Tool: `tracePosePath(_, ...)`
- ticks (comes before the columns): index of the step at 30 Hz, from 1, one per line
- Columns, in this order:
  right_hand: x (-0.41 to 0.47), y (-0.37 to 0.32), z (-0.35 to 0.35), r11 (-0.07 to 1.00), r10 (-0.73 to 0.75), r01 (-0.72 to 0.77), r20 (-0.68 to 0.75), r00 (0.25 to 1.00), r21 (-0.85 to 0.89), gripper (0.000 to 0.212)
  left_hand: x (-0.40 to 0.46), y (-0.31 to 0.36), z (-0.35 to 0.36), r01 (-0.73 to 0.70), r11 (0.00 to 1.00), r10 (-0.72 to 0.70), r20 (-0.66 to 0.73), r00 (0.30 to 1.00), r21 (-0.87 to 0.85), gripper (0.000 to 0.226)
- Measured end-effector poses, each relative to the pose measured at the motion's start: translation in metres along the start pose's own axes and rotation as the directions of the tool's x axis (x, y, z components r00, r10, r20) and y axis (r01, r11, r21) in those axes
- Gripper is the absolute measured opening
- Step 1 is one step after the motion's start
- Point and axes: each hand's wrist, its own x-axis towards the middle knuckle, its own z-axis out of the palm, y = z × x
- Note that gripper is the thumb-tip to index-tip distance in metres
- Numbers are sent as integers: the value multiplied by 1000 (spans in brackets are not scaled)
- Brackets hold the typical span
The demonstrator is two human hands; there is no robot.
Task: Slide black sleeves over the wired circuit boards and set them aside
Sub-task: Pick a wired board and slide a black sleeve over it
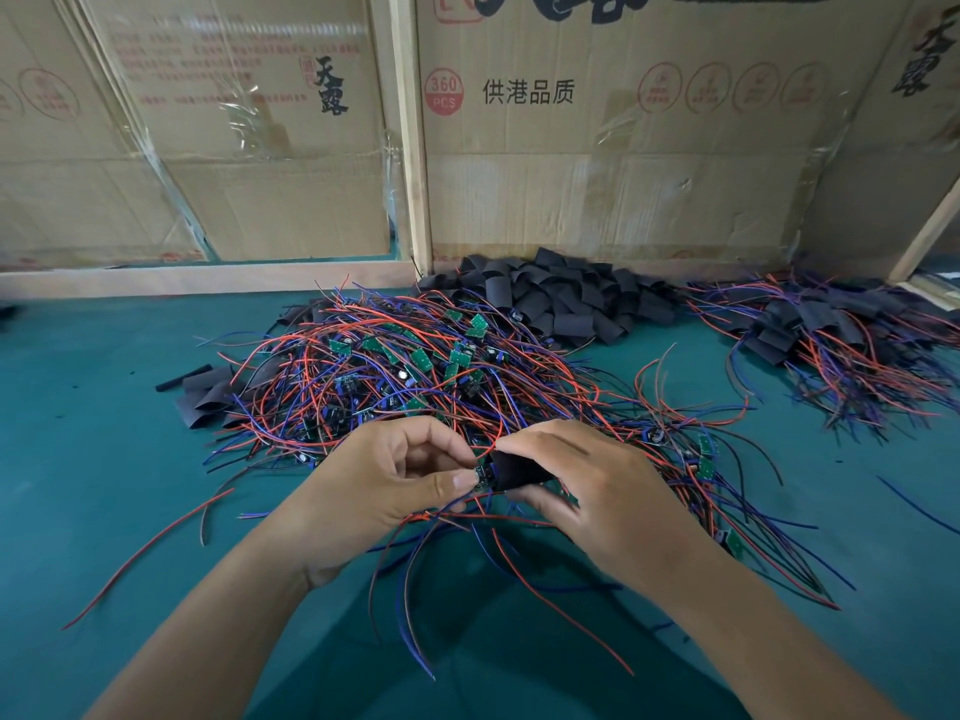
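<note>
A small dark circuit board (482,476) with red and blue wires trailing below sits pinched at the left fingertips, its end touching the mouth of a black sleeve (519,469) held between the right fingers

Head-worn wide-angle view, facing forward and down, close over table (78,459)

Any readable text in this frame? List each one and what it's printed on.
"360 PCS" in a red circle: middle cardboard box, at.
"供港品质": same box, right of the circle.
"天露" in black brush script: left cardboard box, at.
"露" in black brush script: right cardboard box, at.
Red lines and round stamps on the boxes: too blurred.
Green circuit boards: no legible marks.
</note>
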Motion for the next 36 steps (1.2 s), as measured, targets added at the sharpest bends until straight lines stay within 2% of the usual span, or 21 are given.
tracePosePath(4,0,-4,2,999,-35,35,6,999,-20,33,0,-1,2,-4,1000,4,-5,1000,18,13)
tracePosePath(14,-1,-2,1,1000,-7,6,58,998,23,37,1,-3,2,3,998,-1,-30,1000,69,16)
tracePosePath(20,-1,-2,3,1000,-7,7,48,999,10,36,-2,-3,3,191,981,-191,12,981,33,35)
tracePosePath(23,-1,-1,3,1000,-9,8,48,999,11,36,-2,-3,1,229,973,-229,28,973,25,29)
tracePosePath(26,-1,-1,3,1000,-4,4,45,999,15,35,-1,-3,1,216,976,-216,41,975,16,17)
tracePosePath(33,0,-2,5,999,39,-40,38,999,30,36,2,-9,9,156,987,-156,4,988,-30,17)
tracePosePath(36,0,-2,4,999,31,-33,42,999,32,36,3,-10,10,160,987,-159,-25,987,14,19)
